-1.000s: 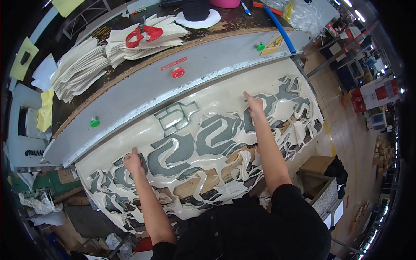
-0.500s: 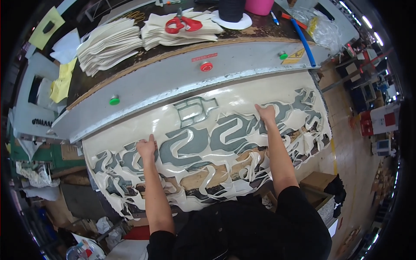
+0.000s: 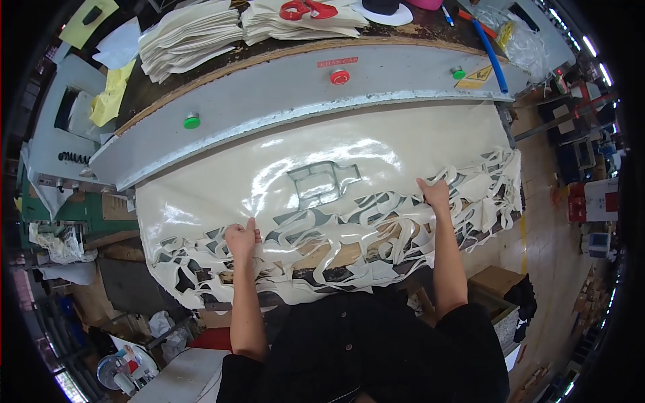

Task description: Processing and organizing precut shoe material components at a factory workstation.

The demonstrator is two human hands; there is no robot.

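Note:
A wide, glossy cream sheet (image 3: 201, 191) lies across the bed of a grey machine, its near part cut into a web of loose strips (image 3: 376, 238). My left hand (image 3: 243, 242) is closed on the web at left of centre, thumb pointing away from me. Further right, my right hand (image 3: 435, 193) grips the same web with its thumb on top; the fingers beneath are partly hidden. Between and beyond my hands, a metal cutting die (image 3: 316, 185) with a stepped outline rests on the uncut part of the sheet.
Behind the sheet runs a grey machine beam (image 3: 269, 107) with a red button (image 3: 340, 77) and green buttons. On top lie stacked cream pieces (image 3: 191, 37), red-handled scissors (image 3: 308, 9) and a blue tube (image 3: 490, 57). A cardboard box (image 3: 497, 287) stands at near right.
The sheet has slid toward me with both hands gripping it, and the die has come along. The cut web has bunched up, covering most of the grey-green openings. My view has tilted down.

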